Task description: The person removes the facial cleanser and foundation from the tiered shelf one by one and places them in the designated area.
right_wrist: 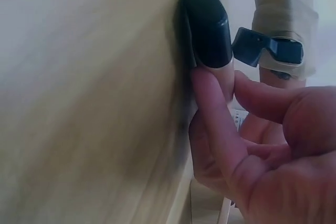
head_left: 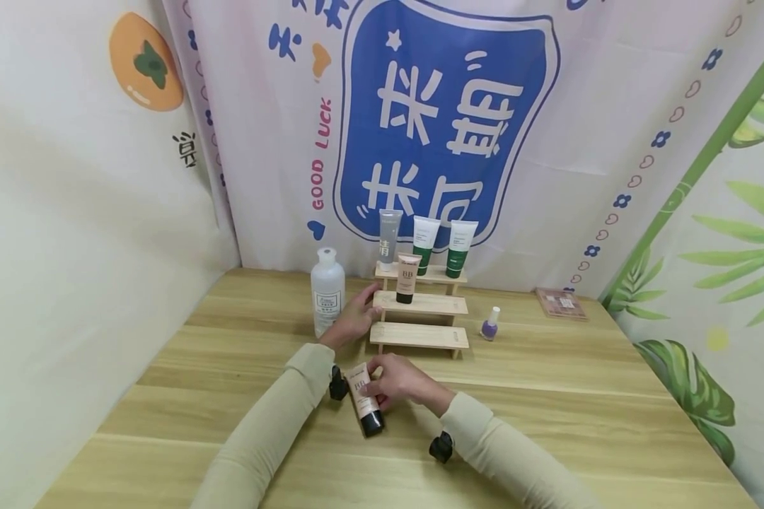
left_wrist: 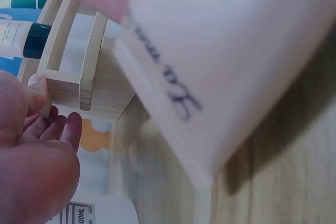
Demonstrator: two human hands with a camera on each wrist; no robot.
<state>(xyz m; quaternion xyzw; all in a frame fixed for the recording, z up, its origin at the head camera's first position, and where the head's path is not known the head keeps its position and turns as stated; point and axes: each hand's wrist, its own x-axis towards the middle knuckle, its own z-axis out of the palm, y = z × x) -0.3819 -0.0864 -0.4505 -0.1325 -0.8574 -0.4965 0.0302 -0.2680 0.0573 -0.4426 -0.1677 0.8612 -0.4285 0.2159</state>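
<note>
My right hand (head_left: 400, 382) pinches a beige BB cream tube (head_left: 359, 382) with a black cap, tilted just in front of a three-tier wooden display rack (head_left: 420, 335). In the right wrist view, thumb and fingers clasp it close to the cap (right_wrist: 210, 27). At the rack's left side, my left hand (head_left: 355, 319) holds the end of the middle shelf, thumb against the wood and fingers curled by it. Another BB cream tube (head_left: 408, 274) stands cap down on that middle shelf. On the top shelf stand a grey tube (head_left: 390, 237) and two white-and-green tubes (head_left: 424, 244).
A clear bottle (head_left: 327, 286) with a white cap stands left of the rack, close to my left hand. To the right are a purple nail polish bottle (head_left: 489, 326) and a flat pinkish palette (head_left: 561, 304). A printed curtain (head_left: 274, 177) hangs behind the table.
</note>
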